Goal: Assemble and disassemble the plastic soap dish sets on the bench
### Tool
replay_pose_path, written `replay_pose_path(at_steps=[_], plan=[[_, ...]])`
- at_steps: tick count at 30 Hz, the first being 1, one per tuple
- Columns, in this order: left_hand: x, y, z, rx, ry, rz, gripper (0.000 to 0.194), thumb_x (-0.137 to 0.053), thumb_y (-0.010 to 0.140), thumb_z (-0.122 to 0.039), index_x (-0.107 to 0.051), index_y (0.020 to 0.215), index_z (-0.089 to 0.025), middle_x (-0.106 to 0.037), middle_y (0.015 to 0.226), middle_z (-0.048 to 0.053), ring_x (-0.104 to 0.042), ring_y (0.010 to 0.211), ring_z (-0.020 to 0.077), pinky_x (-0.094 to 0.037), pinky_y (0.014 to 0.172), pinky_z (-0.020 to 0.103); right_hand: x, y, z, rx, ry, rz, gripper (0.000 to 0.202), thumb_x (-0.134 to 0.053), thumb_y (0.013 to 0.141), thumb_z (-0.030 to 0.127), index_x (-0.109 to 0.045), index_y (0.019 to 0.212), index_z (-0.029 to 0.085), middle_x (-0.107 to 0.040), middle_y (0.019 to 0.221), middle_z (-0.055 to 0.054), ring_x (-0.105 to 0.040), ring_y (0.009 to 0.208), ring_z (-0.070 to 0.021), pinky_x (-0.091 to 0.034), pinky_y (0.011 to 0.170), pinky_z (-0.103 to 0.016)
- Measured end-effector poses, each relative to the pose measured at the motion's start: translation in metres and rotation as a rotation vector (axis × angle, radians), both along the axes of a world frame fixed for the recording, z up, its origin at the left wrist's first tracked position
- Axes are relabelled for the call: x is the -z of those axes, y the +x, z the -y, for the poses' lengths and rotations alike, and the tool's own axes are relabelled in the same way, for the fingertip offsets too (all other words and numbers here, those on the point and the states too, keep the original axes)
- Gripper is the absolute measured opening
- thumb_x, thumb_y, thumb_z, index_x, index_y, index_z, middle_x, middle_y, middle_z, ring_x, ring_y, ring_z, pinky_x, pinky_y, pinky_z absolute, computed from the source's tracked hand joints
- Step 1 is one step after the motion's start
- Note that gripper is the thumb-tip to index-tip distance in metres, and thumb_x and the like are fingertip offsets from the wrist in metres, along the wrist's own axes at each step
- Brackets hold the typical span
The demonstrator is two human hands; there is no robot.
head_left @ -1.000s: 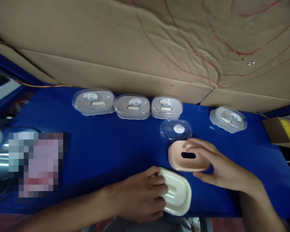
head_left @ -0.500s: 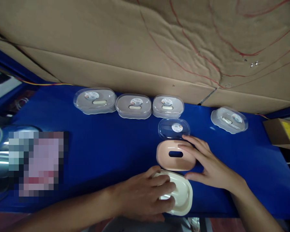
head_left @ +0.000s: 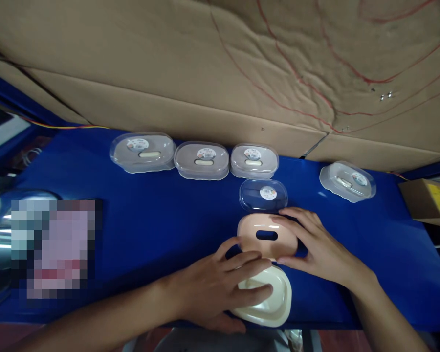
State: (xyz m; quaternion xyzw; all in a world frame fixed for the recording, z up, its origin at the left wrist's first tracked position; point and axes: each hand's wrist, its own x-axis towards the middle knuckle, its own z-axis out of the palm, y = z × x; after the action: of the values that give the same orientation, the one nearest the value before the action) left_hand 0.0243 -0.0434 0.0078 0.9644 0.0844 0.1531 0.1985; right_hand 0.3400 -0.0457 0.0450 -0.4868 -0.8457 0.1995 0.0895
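Peach oval piece (head_left: 267,224) is lying on the worktop (head_left: 150,220), with the cream tray (head_left: 268,307) sitting between it and the near edge. Your right hand (head_left: 320,252) is going around its right end, but whether those fingers are squeezing, you can't tell. Your left hand (head_left: 220,288) is covering part of the tray, fingers apart. If you are pulling too hard toward yourself, the tray might be tipping off.

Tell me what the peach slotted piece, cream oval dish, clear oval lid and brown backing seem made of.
Peach slotted piece: likely satin plastic; smooth, even colour, soft highlight.
Cream oval dish: probably glossy plastic, from its bright reflections; glazed ceramic possible.
Clear oval lid: probably shiny plastic; see-through, glinting edge.
Brown backing: likely matte cardboard; creases show.
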Motion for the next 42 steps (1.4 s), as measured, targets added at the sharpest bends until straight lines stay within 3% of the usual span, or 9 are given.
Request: replay_pose_path(at_steps=[8, 15, 19, 23, 25, 28, 33, 42], plan=[[-0.001, -0.001, -0.003, -0.001, -0.026, -0.007, 0.067, -0.068, 0.098, -0.062, -0.054, 0.154, -0.029, -0.047, 0.167, 0.015, -0.042, 0.153, 0.0361, -0.016, 0.130, 0.064, 0.001, 0.003, 0.003, -0.007, -0.169, 0.033, 0.098, -0.082, 0.086, 0.065, -0.034, 0.168, 0.038, -0.044, 0.170, -0.011, -0.046, 0.155, -0.0380, -0.048, 0.120, -0.059], [0.001, -0.003, -0.002, 0.003, -0.024, -0.024, 0.073, -0.071, 0.097, -0.065, -0.048, 0.157, -0.031, -0.039, 0.173, 0.014, -0.034, 0.159, 0.0346, -0.009, 0.131, 0.064, -0.015, 0.011, 0.005, 0.019, -0.141, -0.022, 0.079, -0.080, 0.091, 0.046, -0.041, 0.160, 0.036, -0.049, 0.166, -0.011, -0.046, 0.155, -0.0359, -0.046, 0.122, -0.058], [0.001, -0.004, -0.001, -0.002, 0.001, 0.037, 0.073, -0.068, 0.096, -0.070, -0.051, 0.155, -0.031, -0.048, 0.167, 0.013, -0.038, 0.155, 0.0353, -0.017, 0.129, 0.063, -0.028, 0.032, 0.009, 0.076, -0.108, -0.077, 0.076, -0.083, 0.086, 0.041, -0.049, 0.153, 0.034, -0.052, 0.162, -0.011, -0.049, 0.153, -0.0384, -0.048, 0.122, -0.057], [0.003, -0.001, 0.000, -0.030, -0.043, -0.051, 0.080, -0.079, 0.089, -0.064, -0.051, 0.157, -0.032, -0.061, 0.147, 0.011, -0.056, 0.130, 0.0345, -0.027, 0.123, 0.059, -0.032, 0.040, 0.015, 0.042, -0.210, -0.071, 0.082, -0.085, 0.083, 0.043, -0.048, 0.155, 0.035, -0.052, 0.163, -0.010, -0.051, 0.152, -0.0377, -0.052, 0.120, -0.053], [0.004, 0.001, -0.001, -0.064, -0.070, -0.091, 0.084, -0.082, 0.086, -0.065, -0.051, 0.158, -0.033, -0.062, 0.141, 0.010, -0.057, 0.120, 0.0330, -0.032, 0.118, 0.056, -0.032, 0.041, 0.019, 0.006, -0.267, -0.053, 0.085, -0.085, 0.084, 0.045, -0.045, 0.158, 0.036, -0.051, 0.163, -0.010, -0.053, 0.151, -0.0369, -0.054, 0.119, -0.053], [0.007, 0.002, -0.005, -0.150, -0.084, -0.104, 0.082, -0.083, 0.086, -0.064, -0.054, 0.156, -0.031, -0.058, 0.145, 0.012, -0.054, 0.124, 0.0350, -0.035, 0.113, 0.052, -0.033, 0.040, 0.021, -0.023, -0.290, -0.053, 0.086, -0.085, 0.085, 0.046, -0.043, 0.159, 0.036, -0.052, 0.162, -0.011, -0.055, 0.148, -0.0375, -0.056, 0.116, -0.053], [0.013, 0.003, -0.013, -0.265, -0.115, -0.059, 0.091, -0.086, 0.081, -0.065, -0.051, 0.155, -0.023, -0.056, 0.147, 0.018, -0.053, 0.128, 0.0380, -0.040, 0.106, 0.049, -0.030, 0.033, 0.025, -0.012, -0.277, -0.042, 0.088, -0.086, 0.084, 0.048, -0.044, 0.160, 0.036, -0.050, 0.165, -0.012, -0.051, 0.152, -0.0380, -0.053, 0.119, -0.054], [0.018, 0.005, -0.010, -0.380, -0.159, -0.035, 0.093, -0.078, 0.087, -0.059, -0.039, 0.162, -0.021, -0.057, 0.144, 0.019, -0.056, 0.125, 0.0385, -0.036, 0.111, 0.058, -0.013, -0.006, 0.032, -0.042, -0.277, 0.042, 0.105, -0.092, 0.078, 0.042, -0.035, 0.166, 0.041, -0.051, 0.165, -0.008, -0.054, 0.150, -0.0362, -0.053, 0.119, -0.056]])
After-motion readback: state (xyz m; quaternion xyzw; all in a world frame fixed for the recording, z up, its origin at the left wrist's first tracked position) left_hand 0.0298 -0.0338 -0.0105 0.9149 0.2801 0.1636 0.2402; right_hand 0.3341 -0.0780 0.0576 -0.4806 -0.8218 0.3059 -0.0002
